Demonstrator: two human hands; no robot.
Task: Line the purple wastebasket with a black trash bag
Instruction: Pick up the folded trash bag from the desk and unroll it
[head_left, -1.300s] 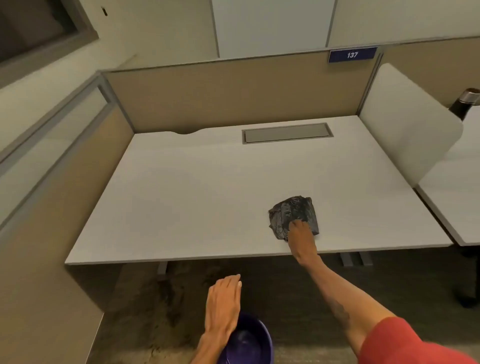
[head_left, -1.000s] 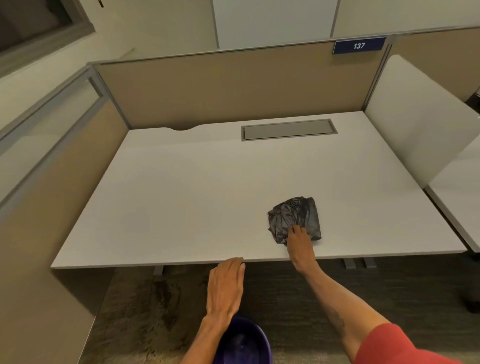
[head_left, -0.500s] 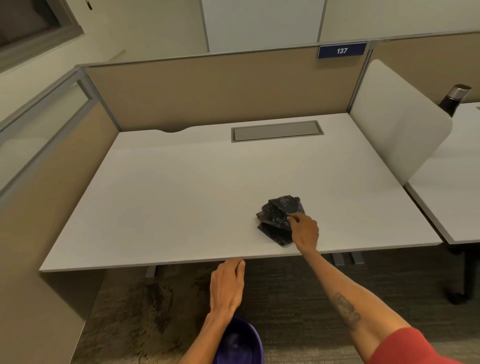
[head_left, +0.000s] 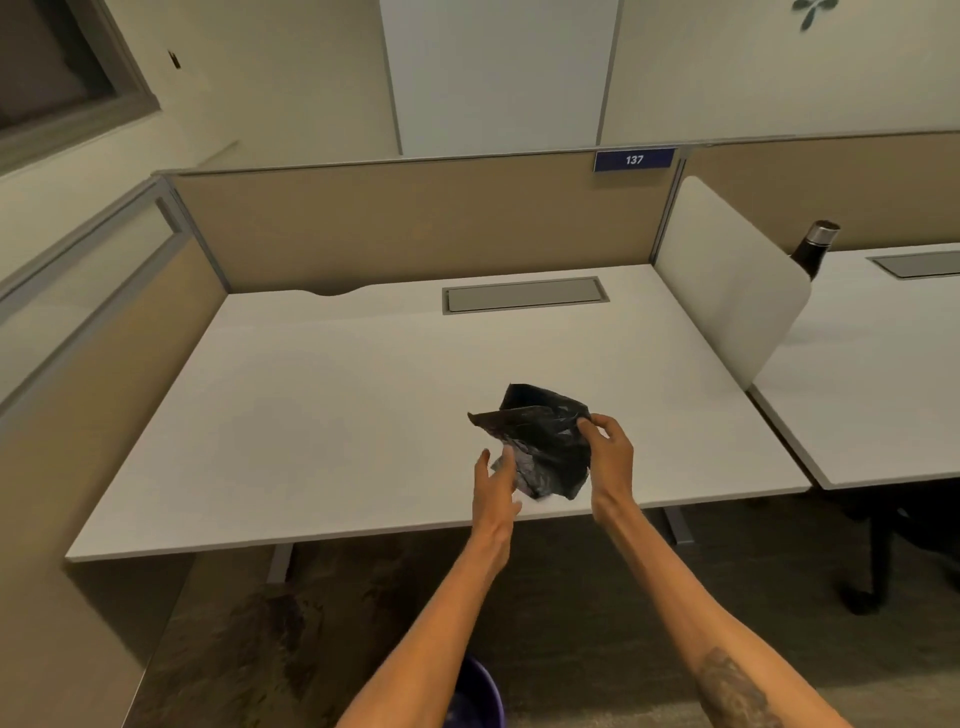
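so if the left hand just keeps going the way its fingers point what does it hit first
Most likely the black trash bag held up by the right hand; the left hand has its fingertips right at the bag's lower edge, though depth is unclear.

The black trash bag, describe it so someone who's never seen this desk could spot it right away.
Find the white desk under the blue 137 sign. Above its near edge, the right hand pinches the black trash bag, with the left hand alongside. It is the only dark, crumpled, glossy thing there.
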